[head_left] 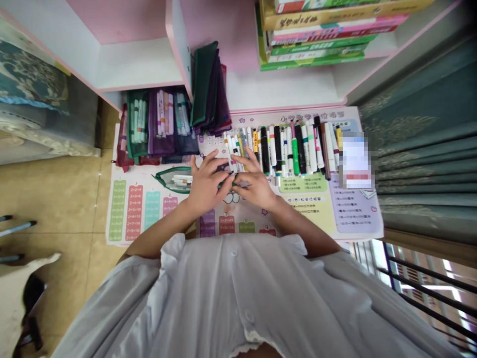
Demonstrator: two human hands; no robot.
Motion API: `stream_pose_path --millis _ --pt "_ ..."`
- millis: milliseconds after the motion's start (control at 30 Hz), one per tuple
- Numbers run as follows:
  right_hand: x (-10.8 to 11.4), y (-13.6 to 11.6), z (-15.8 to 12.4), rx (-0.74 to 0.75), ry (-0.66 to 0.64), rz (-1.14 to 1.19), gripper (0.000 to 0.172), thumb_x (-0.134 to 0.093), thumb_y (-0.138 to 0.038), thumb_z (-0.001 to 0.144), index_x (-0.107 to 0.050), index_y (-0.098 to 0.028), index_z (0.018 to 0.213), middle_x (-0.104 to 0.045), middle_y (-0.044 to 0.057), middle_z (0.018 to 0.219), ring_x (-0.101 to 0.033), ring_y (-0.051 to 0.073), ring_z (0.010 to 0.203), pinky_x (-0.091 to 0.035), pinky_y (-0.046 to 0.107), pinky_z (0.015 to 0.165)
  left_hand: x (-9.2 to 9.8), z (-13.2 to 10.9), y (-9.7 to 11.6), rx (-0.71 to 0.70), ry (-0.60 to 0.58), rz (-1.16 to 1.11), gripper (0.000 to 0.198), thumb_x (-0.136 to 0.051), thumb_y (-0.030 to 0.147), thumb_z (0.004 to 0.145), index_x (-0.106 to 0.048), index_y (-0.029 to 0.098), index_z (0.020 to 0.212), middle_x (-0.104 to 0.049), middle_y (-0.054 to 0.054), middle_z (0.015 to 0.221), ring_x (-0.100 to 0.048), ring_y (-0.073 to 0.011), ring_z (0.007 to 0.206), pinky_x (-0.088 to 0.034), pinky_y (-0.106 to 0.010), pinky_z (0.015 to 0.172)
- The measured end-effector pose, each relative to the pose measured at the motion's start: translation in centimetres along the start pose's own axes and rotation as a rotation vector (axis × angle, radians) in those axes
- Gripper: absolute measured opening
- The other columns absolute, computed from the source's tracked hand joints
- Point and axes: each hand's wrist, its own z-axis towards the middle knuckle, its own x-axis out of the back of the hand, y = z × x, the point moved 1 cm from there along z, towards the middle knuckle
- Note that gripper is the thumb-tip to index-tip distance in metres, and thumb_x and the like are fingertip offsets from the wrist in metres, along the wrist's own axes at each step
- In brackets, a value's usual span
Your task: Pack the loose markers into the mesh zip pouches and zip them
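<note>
My left hand (pixel 209 183) and my right hand (pixel 255 185) meet over the middle of the desk mat, fingers bent and thumbs close together. Between their fingertips is a slim marker (pixel 234 175) with a dark end, mostly hidden by the fingers. Just beyond them lie several white markers (pixel 234 144) side by side. This row runs on to the right, with black markers (pixel 278 146) and a green marker (pixel 294 155) among it. Beside my left hand, a green-edged mesh pouch (pixel 173 179) lies open with white markers inside.
At the back left lie a green mesh pouch (pixel 138 122) and a purple mesh pouch (pixel 160 122) holding markers. More dark pouches (pixel 208 89) are piled against the shelf divider. Stacked books (pixel 316 49) fill the right shelf. A blurred phone (pixel 357 159) lies right of the markers, near the curtain (pixel 417 114).
</note>
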Motion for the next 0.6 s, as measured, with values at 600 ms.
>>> stream_pose_path --millis 600 --pt "0.0 0.4 0.0 0.106 0.045 0.052 0.023 -0.068 -0.031 0.087 -0.060 -0.024 0.066 -0.050 -0.005 0.151 -0.012 0.032 0.156 -0.030 0.060 0.123 1.4 0.2 -0.2 0.194 -0.187 -0.148 0.016 -0.058 0.025 0.085 -0.058 0.020 0.069 -0.058 -0.004 0.141 -0.032 -0.0346 0.148 -0.016 -0.070 0.116"
